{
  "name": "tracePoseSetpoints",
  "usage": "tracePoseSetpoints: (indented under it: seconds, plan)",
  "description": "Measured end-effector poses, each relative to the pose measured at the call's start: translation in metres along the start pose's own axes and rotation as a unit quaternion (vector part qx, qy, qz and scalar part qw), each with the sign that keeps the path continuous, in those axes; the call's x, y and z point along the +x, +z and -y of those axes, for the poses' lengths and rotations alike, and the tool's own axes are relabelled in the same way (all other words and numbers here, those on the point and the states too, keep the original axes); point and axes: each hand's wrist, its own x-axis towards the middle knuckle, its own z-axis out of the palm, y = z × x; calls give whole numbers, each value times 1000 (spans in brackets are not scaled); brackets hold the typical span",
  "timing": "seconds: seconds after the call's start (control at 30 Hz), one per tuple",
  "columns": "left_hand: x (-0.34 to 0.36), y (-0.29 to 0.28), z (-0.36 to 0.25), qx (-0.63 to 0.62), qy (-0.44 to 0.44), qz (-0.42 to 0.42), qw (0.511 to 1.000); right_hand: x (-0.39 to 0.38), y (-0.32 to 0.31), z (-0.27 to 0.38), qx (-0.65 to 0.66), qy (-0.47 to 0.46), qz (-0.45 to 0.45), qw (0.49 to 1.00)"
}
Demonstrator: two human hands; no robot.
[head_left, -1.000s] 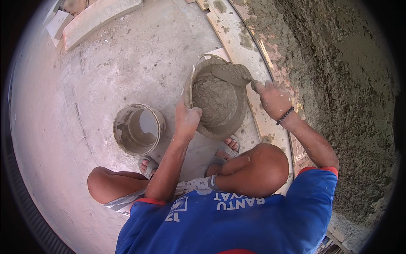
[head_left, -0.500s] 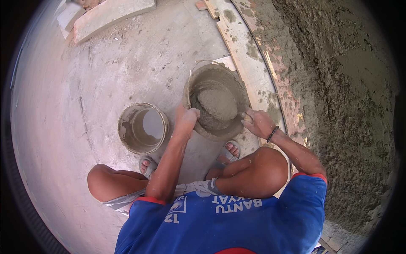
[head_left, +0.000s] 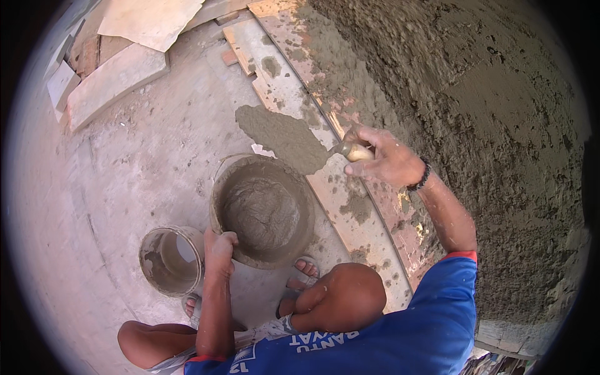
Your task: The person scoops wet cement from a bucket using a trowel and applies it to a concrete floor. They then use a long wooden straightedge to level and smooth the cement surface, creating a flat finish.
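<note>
The left hand (head_left: pixel 220 249) is clenched over the near-left rim of a round bucket (head_left: pixel 262 209), fingers curled on the edge. The bucket is coated in grey mortar inside and out, and a lumpy, wet mound of mortar (head_left: pixel 259 209) fills its bottom. It stands on a dusty concrete floor (head_left: pixel 144 169), just in front of the person's sandalled toes (head_left: pixel 305 269).

The right hand (head_left: pixel 387 164) is wrapped around the pale wooden handle of a trowel (head_left: pixel 294 139). The flat blade is loaded with a thick, grainy slab of grey mortar and is held over the far rim of the bucket, above a speckled plank (head_left: pixel 350 212). A dark beaded bracelet (head_left: pixel 420 180) circles the wrist.

To the left of the bucket, just beside it, lies a smaller pail (head_left: pixel 172 259) tipped on its side, its inside smeared with dried cement.

On the right rises a wall (head_left: pixel 487 112) covered in rough, pitted, freshly thrown plaster, coarse and brown-grey. Splattered planks run along its base. At far left lie pale flat slabs (head_left: pixel 115 78) and board offcuts. The person squats in a blue shirt (head_left: pixel 400 340).
</note>
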Motion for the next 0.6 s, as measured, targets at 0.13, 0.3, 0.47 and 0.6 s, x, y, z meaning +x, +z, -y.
tracePoseSetpoints:
  seconds: [0.13, 0.3, 0.47, 0.6]
  plan:
    - [-4, 0, -1, -8, 2, -35, 999, 32, -66, -37, 197, 133, -18, 971]
    - [-13, 17, -13, 4, -21, -37, 999, 28, -190, -148, -52, 201, -324, 923]
    - [-6, 3, -3, -10, -9, -18, 1000, -18, -235, -106, -245, 200, -392, 864]
    - [-11, 14, -15, 4, -13, -20, 1000, -37, -125, -61, -116, 188, -298, 929]
